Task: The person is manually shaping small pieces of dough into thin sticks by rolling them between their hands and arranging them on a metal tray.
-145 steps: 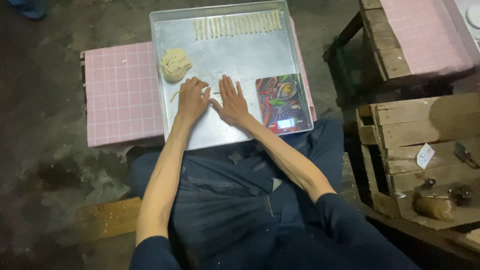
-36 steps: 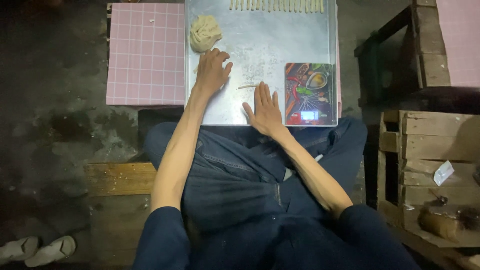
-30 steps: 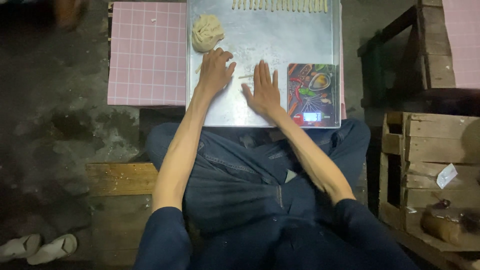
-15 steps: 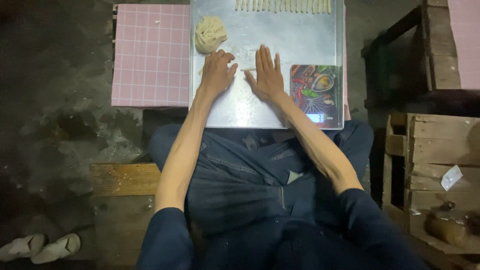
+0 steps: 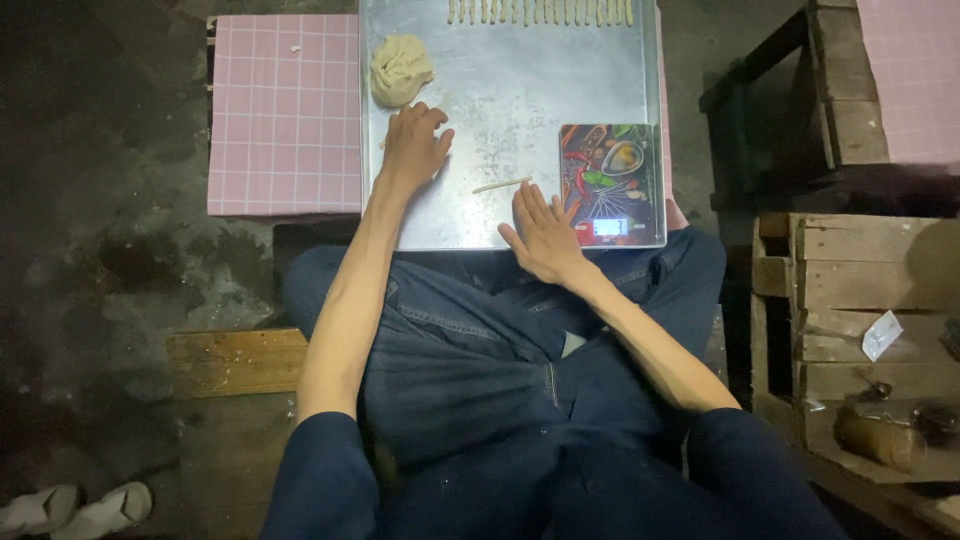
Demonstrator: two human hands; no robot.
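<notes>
Inside metal tray [image 5: 600, 90]: dough lump [image 5: 400, 68], dough strip [image 5: 501, 185]

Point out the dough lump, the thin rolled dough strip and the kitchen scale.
dough lump [image 5: 401, 68], head view, middle of its top.
thin rolled dough strip [image 5: 502, 185], head view, mid-length.
kitchen scale [image 5: 610, 170], head view, centre of its printed face.

The scene is dim, with light falling mostly on the shiny rectangular metal tray [image 5: 600, 90], which gives a soft glare beyond the fingers [image 5: 430, 120]. The dark concrete floor [image 5: 100, 220] sinks into shadow left of them. Focus is fairly sharp at centre; the corners look murky and grainy.
</notes>
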